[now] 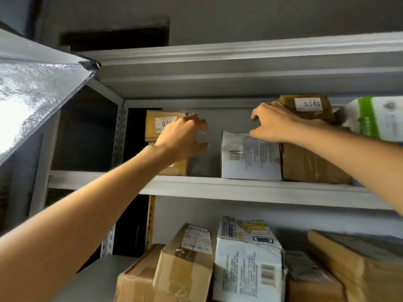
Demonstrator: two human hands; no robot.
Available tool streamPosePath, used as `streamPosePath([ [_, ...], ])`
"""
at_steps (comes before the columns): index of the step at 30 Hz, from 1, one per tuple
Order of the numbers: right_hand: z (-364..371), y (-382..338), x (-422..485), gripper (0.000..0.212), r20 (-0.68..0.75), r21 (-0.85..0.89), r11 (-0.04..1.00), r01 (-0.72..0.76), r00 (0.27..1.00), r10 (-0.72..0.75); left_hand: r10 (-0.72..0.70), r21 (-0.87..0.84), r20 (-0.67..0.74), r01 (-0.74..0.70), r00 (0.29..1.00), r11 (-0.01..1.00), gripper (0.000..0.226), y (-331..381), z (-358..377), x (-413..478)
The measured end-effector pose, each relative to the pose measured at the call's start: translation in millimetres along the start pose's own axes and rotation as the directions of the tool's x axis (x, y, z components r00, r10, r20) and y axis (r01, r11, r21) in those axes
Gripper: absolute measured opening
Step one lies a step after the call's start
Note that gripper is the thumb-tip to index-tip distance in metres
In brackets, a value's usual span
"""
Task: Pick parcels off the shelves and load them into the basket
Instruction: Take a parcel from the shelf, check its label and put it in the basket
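Both left hand and right hand hover near white parcel on shelf; fingers apart, empty, seemingly bracketing it.

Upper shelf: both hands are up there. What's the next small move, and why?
Likely close the right hand on the white parcel's top edge and tip it forward. Its thumb already sits at that edge, with the fingers spread and holding nothing. The left hand hovers open just left of it, free to steady that side.
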State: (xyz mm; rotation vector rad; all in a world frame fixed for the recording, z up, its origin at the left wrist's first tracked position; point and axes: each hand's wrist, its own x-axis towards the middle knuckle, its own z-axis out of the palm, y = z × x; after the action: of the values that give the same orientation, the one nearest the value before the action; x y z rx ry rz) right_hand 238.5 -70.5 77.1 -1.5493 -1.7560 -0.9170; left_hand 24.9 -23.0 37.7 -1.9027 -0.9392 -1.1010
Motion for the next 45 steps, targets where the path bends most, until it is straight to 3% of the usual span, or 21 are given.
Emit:
streamPosePath([
  [7, -2, 41, -22, 0.025, 0.107, -0.032, 0.997, 0.066, 0.992, -0.063, -0.066, -0.067, 0.059, 0.07, 0.996, 0.995, 0.05, 38, 13, 10],
  [11, 6, 42, -26, 0.026, 0.113, -0.038, 0.995, 0.091, 0.99, -0.087, -0.168, -0.325, 0.18, 0.22, 0.969, 0.92, 0.065, 40, 22, 18],
  [14, 16, 36, -36, 0.028, 0.096, -0.052, 0.996, 0.066, 0.993, -0.061, -0.159, -0.446, 0.277, 0.273, 0.948, 0.853, 0.057, 47, 32, 18],
  [17, 28, 33, -49, 0.038, -0.054, -0.01, 0.998, 0.063, 0.997, -0.063, -0.218, -0.52, 0.188, 0.285, 0.958, 0.805, 0.047, 52, 38, 14],
  [19, 35, 35, -53, 0.036, -0.23, 0.174, 0.981, 0.086, 0.972, -0.045, -0.247, -0.552, 0.107, 0.264, 0.963, 0.791, 0.045, 56, 37, 9],
  [21, 40, 36, -54, 0.036, -0.316, 0.411, 0.906, 0.097, 0.948, 0.041, -0.268, -0.613, 0.06, 0.247, 0.962, 0.751, 0.045, 59, 37, 3],
  [24, 43, 26, -52, 0.04, -0.268, 0.692, 0.721, -0.005, 0.927, 0.264, -0.291, -0.623, -0.024, 0.214, 0.956, 0.752, 0.044, 61, 37, -7],
  [28, 31, 19, -49, 0.05, -0.024, 0.806, 0.55, -0.218, 0.917, 0.399, -0.3, -0.637, -0.09, 0.177, 0.95, 0.75, 0.042, 63, 40, -20],
  [31, 24, 20, -56, 0.039, 0.107, 0.823, 0.488, -0.292, 0.922, 0.372, -0.352, -0.758, -0.088, 0.166, 0.932, 0.63, 0.033, 71, 34, -27],
  [34, 20, 17, -61, 0.037, 0.114, 0.821, 0.492, -0.289, 0.928, 0.355, -0.455, -0.851, 0.008, 0.245, 0.89, 0.464, 0.034, 77, 27, -27],
  [36, 18, 15, -63, 0.044, 0.135, 0.825, 0.474, -0.307, 0.922, 0.362, -0.496, -0.874, 0.186, 0.373, 0.848, 0.311, 0.057, 75, 22, -25],
  [38, 15, 15, -66, 0.046, 0.149, 0.833, 0.455, -0.316, 0.919, 0.365, -0.459, -0.835, 0.393, 0.518, 0.797, 0.185, 0.059, 72, 15, -22],
  [41, 14, 17, -70, 0.051, 0.179, 0.827, 0.456, -0.329, 0.923, 0.342, -0.345, -0.773, 0.54, 0.614, 0.768, 0.156, 0.041, 70, 6, -19],
  [45, 13, 18, -77, 0.055, 0.199, 0.828, 0.446, -0.341, 0.921, 0.334, -0.349, -0.737, 0.57, 0.65, 0.744, 0.184, 0.024, 74, -1, -18],
])
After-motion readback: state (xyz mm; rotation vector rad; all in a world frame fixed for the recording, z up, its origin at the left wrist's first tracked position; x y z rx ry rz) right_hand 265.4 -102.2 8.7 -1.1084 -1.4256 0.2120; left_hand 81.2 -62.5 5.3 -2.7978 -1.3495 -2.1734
